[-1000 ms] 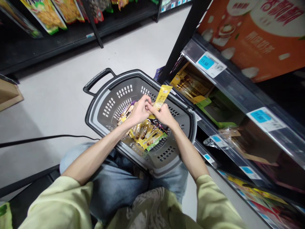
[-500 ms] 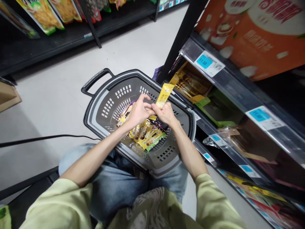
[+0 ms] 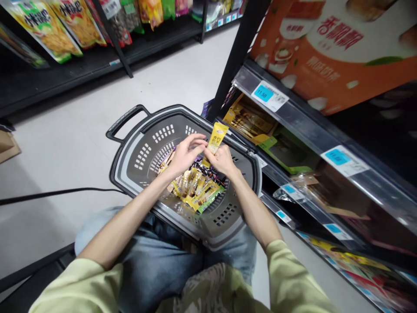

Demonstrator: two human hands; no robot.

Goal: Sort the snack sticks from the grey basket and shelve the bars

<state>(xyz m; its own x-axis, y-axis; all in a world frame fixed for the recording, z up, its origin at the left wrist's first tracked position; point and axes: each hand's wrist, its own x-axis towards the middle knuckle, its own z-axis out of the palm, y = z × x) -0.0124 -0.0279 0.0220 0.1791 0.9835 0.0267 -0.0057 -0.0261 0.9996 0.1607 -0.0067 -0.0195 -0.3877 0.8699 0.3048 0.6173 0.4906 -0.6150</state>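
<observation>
A grey shopping basket (image 3: 137,143) rests on my knees, holding several yellow, green and dark stick sachets (image 3: 198,191). Above them my right hand (image 3: 223,160) is closed around the lower end of an upright yellow sachet (image 3: 216,137). My left hand (image 3: 185,154) is right beside it, its fingers curled toward the same sachet and touching its lower part. Both forearms reach out of pale yellow-green sleeves.
To the right stands a shelf unit with blue price tags (image 3: 269,95), a yellow display box of sachets (image 3: 249,121) and a green box (image 3: 286,150). An orange carton (image 3: 332,48) sits above. Snack bags (image 3: 45,26) hang across the aisle. A black cable (image 3: 58,193) crosses the floor.
The view has tilted, so the basket and hands sit slightly lower and further left. My left hand's fingers have loosened a little beside the yellow sachet, which my right hand still holds.
</observation>
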